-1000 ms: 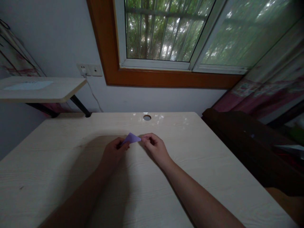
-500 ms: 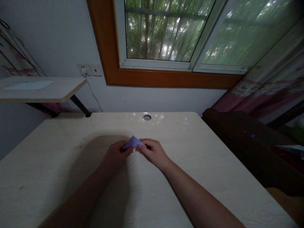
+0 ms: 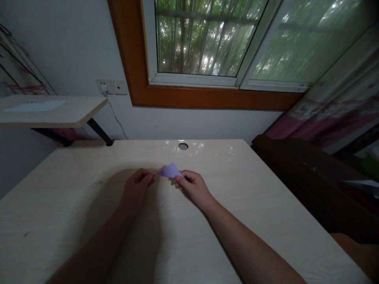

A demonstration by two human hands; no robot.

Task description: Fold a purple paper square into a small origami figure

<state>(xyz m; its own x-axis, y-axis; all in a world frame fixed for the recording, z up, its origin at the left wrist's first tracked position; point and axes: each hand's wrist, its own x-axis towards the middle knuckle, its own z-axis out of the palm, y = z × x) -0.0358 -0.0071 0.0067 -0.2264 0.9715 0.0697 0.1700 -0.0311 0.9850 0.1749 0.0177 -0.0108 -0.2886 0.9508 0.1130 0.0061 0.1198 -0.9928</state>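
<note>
A folded piece of purple paper (image 3: 171, 170), roughly triangular, is held just above the pale desk (image 3: 260, 221). Thumb and fingers of my right hand (image 3: 192, 185) pinch its lower right corner. The paper's narrow left tip points at my left hand (image 3: 137, 185), whose fingers are curled closed just beside that tip. Nothing shows between those left fingers, and they look slightly apart from the paper. Part of the paper's right corner is hidden under my right thumb.
A raised shelf (image 3: 89, 106) on black legs stands at the back left, with a pale sheet (image 3: 35, 105) on it. A round cable hole (image 3: 183, 146) sits near the desk's back edge. Dark wooden furniture (image 3: 296, 169) is close to the right edge.
My left hand has let go of the paper's left corner and moved left. The paper has turned and shifted slightly right with my right hand, its peak now farther right.
</note>
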